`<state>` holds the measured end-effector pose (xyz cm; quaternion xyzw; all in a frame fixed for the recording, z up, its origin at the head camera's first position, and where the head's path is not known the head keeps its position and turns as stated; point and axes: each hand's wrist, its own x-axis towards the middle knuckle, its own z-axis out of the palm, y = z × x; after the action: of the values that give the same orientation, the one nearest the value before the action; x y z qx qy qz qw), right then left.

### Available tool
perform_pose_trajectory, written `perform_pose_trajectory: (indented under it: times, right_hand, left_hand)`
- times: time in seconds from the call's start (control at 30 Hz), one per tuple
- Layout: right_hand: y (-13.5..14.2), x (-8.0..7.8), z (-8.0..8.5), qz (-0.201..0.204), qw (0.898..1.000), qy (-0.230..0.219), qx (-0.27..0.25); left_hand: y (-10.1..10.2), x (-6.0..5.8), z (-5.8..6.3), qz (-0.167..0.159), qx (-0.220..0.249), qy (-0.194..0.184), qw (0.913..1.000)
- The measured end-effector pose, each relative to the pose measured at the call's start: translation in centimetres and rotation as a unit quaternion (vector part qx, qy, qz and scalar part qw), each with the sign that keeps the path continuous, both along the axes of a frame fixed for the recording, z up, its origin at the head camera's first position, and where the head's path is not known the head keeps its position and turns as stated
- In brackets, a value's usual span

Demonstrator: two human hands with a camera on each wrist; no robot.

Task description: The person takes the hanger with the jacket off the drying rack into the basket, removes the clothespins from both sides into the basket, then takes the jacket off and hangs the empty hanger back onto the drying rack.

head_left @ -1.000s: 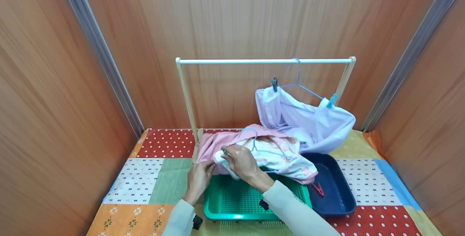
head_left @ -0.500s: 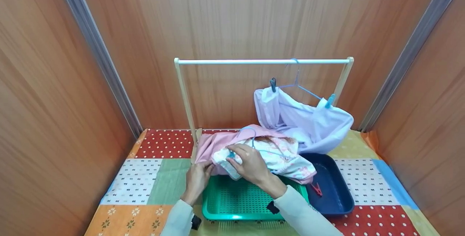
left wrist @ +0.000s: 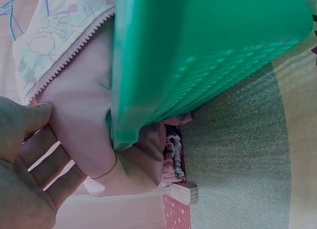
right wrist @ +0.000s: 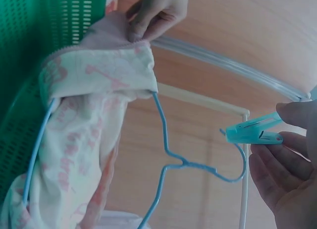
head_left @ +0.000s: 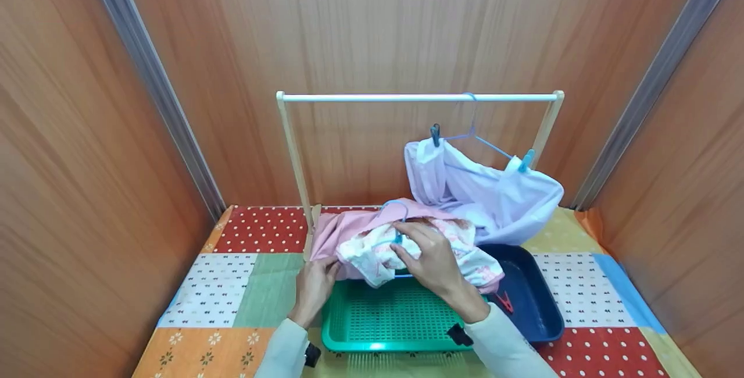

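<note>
From left to right, the left hand (head_left: 315, 286) has a narrow grip on a pink garment (head_left: 343, 231), folded over a blue hanger (right wrist: 198, 168) beyond the green basket (head_left: 372, 348), seemingly not yet pegged or hung; the right hand (head_left: 433, 259) pinches a turquoise peg (right wrist: 252, 132), and a lavender garment (head_left: 494, 192) already hangs pegged from the rail (head_left: 360, 98).

The person is wearing pale, long clothing over both arms.
The left sleeve (head_left: 283, 350) and the right sleeve (head_left: 507, 343) are matching in off-white with a faint grey-green cast, each narrowing toward the wrist and ending there. Tiny dark marks, too small to make out, are dotting the right one. A left black block (head_left: 312, 355) and a right black block (head_left: 459, 335) are sitting by the sleeve ends, on the sides facing each other. The left hand (head_left: 314, 285) and right hand (head_left: 433, 259) are showing bare.
</note>
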<state>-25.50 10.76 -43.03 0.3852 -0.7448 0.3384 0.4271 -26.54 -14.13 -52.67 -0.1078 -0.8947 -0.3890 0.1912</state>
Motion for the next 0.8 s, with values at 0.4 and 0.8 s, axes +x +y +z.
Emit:
perform_pose_trajectory:
  times: [0.4,0.8]
  right_hand:
    - [5.3,-2.1,-4.4,-0.072,0.996,-0.054,-0.004]
    - [9.1,-2.5,-6.0,-0.139,0.989,-0.058,-0.01]
  left_hand:
    - [0.1,-2.5,-4.2,0.06,-0.018,-0.012,0.998]
    - [0.4,-2.7,-4.3,0.075,-0.024,0.003,0.9969]
